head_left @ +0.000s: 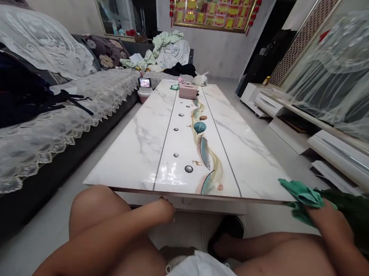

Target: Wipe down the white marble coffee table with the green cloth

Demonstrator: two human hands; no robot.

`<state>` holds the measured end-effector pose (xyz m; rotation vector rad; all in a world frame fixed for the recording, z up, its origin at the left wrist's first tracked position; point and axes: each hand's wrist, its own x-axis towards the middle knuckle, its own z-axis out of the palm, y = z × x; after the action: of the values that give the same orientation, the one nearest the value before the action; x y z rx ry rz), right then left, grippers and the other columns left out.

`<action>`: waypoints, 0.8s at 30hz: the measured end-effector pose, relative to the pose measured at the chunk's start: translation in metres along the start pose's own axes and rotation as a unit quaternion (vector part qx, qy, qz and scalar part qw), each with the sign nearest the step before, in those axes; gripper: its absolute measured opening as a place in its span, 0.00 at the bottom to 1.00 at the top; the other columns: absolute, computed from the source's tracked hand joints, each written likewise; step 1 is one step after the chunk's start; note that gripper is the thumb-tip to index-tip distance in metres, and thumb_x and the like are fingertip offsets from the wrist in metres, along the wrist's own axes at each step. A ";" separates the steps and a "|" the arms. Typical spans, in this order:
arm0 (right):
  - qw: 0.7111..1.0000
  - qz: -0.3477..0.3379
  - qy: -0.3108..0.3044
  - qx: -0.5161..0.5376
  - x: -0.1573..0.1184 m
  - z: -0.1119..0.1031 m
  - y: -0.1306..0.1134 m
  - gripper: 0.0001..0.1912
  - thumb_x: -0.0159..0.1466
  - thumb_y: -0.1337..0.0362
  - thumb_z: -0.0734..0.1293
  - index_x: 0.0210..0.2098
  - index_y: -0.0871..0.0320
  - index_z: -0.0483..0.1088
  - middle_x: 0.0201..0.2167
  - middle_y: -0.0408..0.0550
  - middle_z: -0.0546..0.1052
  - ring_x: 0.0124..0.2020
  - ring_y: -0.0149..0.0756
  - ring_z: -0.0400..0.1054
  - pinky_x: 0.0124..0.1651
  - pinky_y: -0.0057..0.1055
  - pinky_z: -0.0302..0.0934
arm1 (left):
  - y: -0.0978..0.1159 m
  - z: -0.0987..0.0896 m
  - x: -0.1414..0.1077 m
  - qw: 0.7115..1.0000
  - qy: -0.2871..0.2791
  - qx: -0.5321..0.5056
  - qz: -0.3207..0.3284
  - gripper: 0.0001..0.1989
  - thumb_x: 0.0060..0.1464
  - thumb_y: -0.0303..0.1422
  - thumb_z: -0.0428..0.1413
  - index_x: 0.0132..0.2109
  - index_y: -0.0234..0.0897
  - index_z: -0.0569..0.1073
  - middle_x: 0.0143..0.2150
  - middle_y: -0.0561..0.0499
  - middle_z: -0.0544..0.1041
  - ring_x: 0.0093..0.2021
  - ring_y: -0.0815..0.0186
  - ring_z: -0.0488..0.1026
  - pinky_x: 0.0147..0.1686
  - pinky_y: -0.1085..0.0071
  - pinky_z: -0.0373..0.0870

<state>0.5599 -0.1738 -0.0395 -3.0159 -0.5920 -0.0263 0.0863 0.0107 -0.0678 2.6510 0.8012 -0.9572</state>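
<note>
I look down along one long marble-patterned table (141, 145), its glossy top taking up the middle of my view, with a painted strip of leaves and fish running down its length. To my left runs one dark sofa (49, 171) draped in white lace covers (76, 107), with a dark bag (9, 94) lying on it and a pile of pale green cloths (162, 41) at the far end. To my right stands a low white cabinet (328, 146) under a clear plastic sheet. On the far wall hangs one gold-framed picture (217, 7) with red and yellow panels; its writing is too small for me to read. At the far end of the table sit one pink box (188, 91) and one white plastic bag (200, 79), and just off the left edge one small lit screen (145, 83). My right hand (325, 217) is closed around one green rag (302, 197), which lies at the near right corner of the table, touching its edge. My left hand (167, 210) rests against the near edge under the top; its fingers are curled, but I cannot tell whether they grip anything
</note>
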 end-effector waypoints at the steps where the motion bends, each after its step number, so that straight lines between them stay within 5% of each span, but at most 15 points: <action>1: 1.000 0.002 0.007 0.005 -0.012 -0.001 -0.009 0.36 0.64 0.41 0.53 0.61 0.55 0.69 0.45 0.76 0.76 0.45 0.62 0.76 0.42 0.50 0.72 | 0.001 0.000 0.000 1.000 0.003 0.000 0.002 0.16 0.65 0.41 0.57 0.52 0.35 0.75 0.52 0.45 0.77 0.51 0.57 0.75 0.54 0.50 0.72; 3: 1.000 -0.008 0.028 0.010 -0.034 -0.002 -0.028 0.40 0.65 0.40 0.50 0.62 0.62 0.68 0.45 0.79 0.74 0.45 0.66 0.76 0.43 0.53 0.71 | 0.002 -0.002 -0.002 1.000 0.008 0.000 0.006 0.16 0.64 0.41 0.57 0.51 0.35 0.75 0.51 0.45 0.77 0.50 0.57 0.76 0.53 0.50 0.73; 7: 0.997 -0.046 0.060 -0.002 -0.054 -0.005 -0.056 0.36 0.66 0.42 0.51 0.61 0.58 0.69 0.45 0.77 0.72 0.43 0.67 0.75 0.37 0.53 0.70 | 0.004 -0.007 -0.011 1.000 0.022 0.005 0.005 0.15 0.64 0.40 0.58 0.51 0.35 0.75 0.50 0.45 0.78 0.50 0.58 0.76 0.53 0.51 0.73; 15: 0.983 -0.140 0.093 -0.078 -0.058 -0.010 -0.080 0.26 0.68 0.48 0.53 0.56 0.48 0.72 0.42 0.66 0.75 0.42 0.62 0.75 0.34 0.48 0.68 | 0.009 -0.016 -0.022 1.000 0.011 0.021 0.004 0.17 0.65 0.41 0.57 0.53 0.34 0.75 0.51 0.44 0.79 0.52 0.56 0.76 0.54 0.50 0.73; 20: 0.945 -0.279 0.119 -0.118 -0.066 -0.002 -0.109 0.24 0.69 0.54 0.56 0.55 0.56 0.74 0.43 0.65 0.76 0.42 0.57 0.75 0.36 0.44 0.68 | 0.011 -0.016 -0.025 1.000 0.016 0.010 0.010 0.17 0.65 0.41 0.57 0.54 0.34 0.75 0.51 0.43 0.79 0.52 0.55 0.76 0.55 0.50 0.72; 24: 0.951 -0.273 0.083 -0.118 -0.050 -0.004 -0.126 0.26 0.69 0.50 0.57 0.58 0.57 0.72 0.47 0.63 0.76 0.42 0.54 0.74 0.36 0.41 0.67 | 0.006 -0.019 -0.033 0.999 0.034 -0.007 0.007 0.17 0.64 0.40 0.58 0.54 0.33 0.76 0.51 0.42 0.80 0.52 0.55 0.77 0.53 0.52 0.72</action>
<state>0.4659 -0.0762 -0.0286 -2.9068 -1.4688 -0.3996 0.0784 -0.0012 -0.0322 2.6860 0.8006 -0.8587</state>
